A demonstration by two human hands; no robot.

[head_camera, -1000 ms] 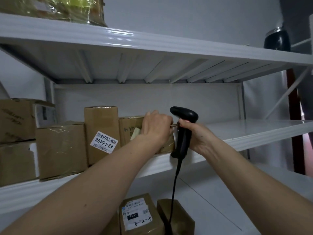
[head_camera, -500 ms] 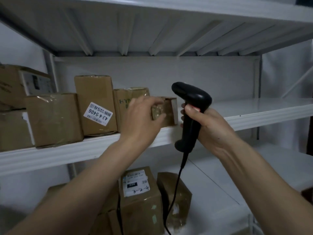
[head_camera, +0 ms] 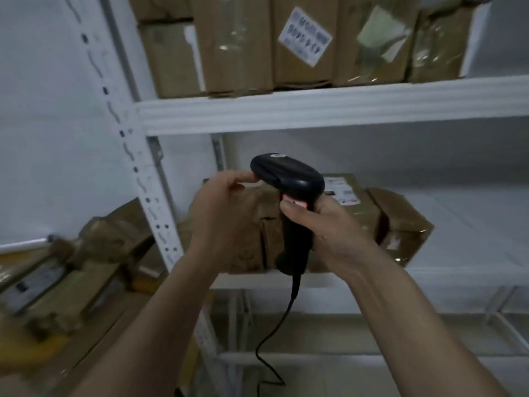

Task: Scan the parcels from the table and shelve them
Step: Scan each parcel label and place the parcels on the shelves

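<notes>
Two hands raised before shelved boxes: right hand gripped scanner; left hand, loosely curled, touched its head.

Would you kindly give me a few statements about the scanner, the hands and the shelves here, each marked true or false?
1. The right hand grips the black scanner by its handle. True.
2. The left hand holds a parcel. False: it holds nothing; its fingertips touch the scanner's head.
3. Cardboard parcels stand in a row on the upper shelf. True.
4. The scanner is cordless. False: a black cable hangs from its handle.
5. The lower shelf holds no parcels. False: brown parcels lie on it behind the hands.
</notes>
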